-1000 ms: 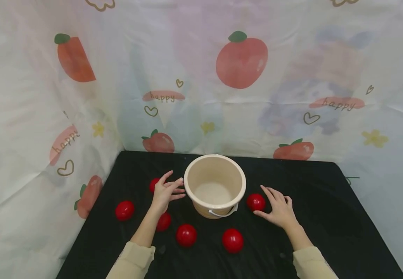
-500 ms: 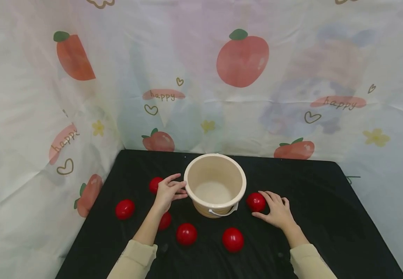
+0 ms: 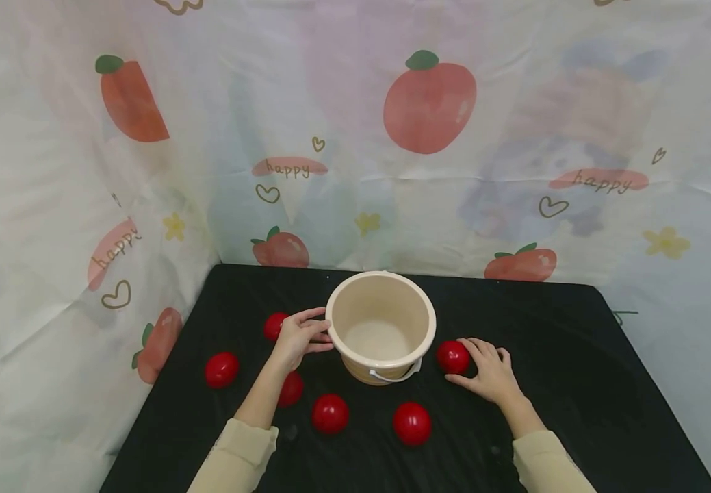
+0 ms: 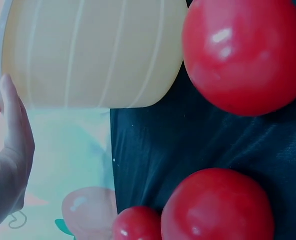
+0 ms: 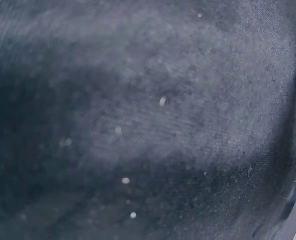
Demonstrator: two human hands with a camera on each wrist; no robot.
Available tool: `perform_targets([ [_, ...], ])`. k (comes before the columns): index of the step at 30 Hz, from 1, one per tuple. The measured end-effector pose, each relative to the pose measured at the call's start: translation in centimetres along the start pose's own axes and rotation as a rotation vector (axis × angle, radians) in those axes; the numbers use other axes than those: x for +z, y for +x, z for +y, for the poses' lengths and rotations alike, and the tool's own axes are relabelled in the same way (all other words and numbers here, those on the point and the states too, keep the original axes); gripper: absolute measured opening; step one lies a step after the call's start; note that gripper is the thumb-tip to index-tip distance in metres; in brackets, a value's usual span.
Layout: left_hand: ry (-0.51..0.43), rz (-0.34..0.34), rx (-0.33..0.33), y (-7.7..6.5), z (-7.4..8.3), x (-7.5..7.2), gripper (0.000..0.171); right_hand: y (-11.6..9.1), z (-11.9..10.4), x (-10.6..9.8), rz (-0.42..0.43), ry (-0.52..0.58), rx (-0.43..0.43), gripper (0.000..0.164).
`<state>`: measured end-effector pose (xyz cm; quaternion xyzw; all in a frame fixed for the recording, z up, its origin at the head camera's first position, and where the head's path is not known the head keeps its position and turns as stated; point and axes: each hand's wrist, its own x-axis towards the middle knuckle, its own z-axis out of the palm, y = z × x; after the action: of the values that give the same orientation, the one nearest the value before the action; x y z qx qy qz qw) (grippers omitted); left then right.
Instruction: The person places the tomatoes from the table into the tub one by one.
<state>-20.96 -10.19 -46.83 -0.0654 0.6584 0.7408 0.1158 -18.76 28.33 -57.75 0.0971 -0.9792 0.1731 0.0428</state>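
Observation:
A cream bucket (image 3: 355,366) stands upright on the black-covered table, its white handle hanging down in front. My left hand (image 3: 294,340) is at the bucket's left side and holds its rim between the thumb and fingers. In the left wrist view the fingertips of this hand (image 4: 10,165) meet the rim. Right of the bucket, my right hand (image 3: 492,373) grips a shiny red ball (image 3: 451,357), thumb in front and fingers behind. That ball looks still on the cloth. In the right wrist view the hand is out of sight; black cloth (image 5: 137,120) fills it.
More red balls lie around: one at the far left (image 3: 222,370), another behind the left hand (image 3: 273,326), and a third partly hidden by the left forearm (image 3: 291,389). In front of the bucket are two balls (image 3: 330,413). A printed curtain (image 3: 355,103) hangs behind the table.
My left hand has moved slightly right onto the bucket's rim. The right hand's fingers have closed in around the red ball. Bucket and balls have stayed in place.

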Motion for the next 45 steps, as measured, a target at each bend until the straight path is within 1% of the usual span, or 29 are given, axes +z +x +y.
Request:
perform_targets([
  [5,0.004,-0.002,-0.008,0.1,0.1,-0.1,0.039,0.0,-0.1,0.0,0.041,0.007,-0.019,0.08],
  [11,0.001,0.0,-0.008,0.2,0.1,0.0,0.039,0.0,-0.3,-1.0,0.141,0.004,-0.079,0.074],
  [15,0.004,-0.005,-0.013,0.3,0.1,-0.1,0.04,0.4,-0.3,-2.5,0.21,-0.022,-0.127,0.074],
  [21,0.007,-0.005,-0.018,0.2,0.2,-0.1,0.04,1.2,-0.5,-5.7,0.307,-0.073,-0.203,0.077],
  [25,0.005,-0.008,-0.017,0.2,0.1,0.0,0.04,1.9,-1.0,-7.9,0.366,-0.071,-0.268,0.078],
  [27,0.01,-0.007,-0.018,0.2,0.2,0.1,0.04,2.3,-1.5,-8.8,0.394,-0.065,-0.303,0.079],
  [31,0.01,0.0,-0.022,0.3,0.2,0.0,0.04,3.3,-3.0,-10.3,0.444,-0.053,-0.367,0.087],
  [36,0.009,-0.004,-0.02,0.3,0.2,-0.1,0.04,4.6,-5.5,-11.4,0.466,-0.039,-0.442,0.084],
  [40,0.011,-0.006,-0.023,0.3,0.2,-0.1,0.04,5.6,-7.3,-11.3,0.457,-0.036,-0.507,0.081],
  [45,0.01,-0.013,-0.03,0.2,0.2,-0.1,0.041,6.7,-9.1,-10.3,0.434,-0.014,-0.573,0.076],
])
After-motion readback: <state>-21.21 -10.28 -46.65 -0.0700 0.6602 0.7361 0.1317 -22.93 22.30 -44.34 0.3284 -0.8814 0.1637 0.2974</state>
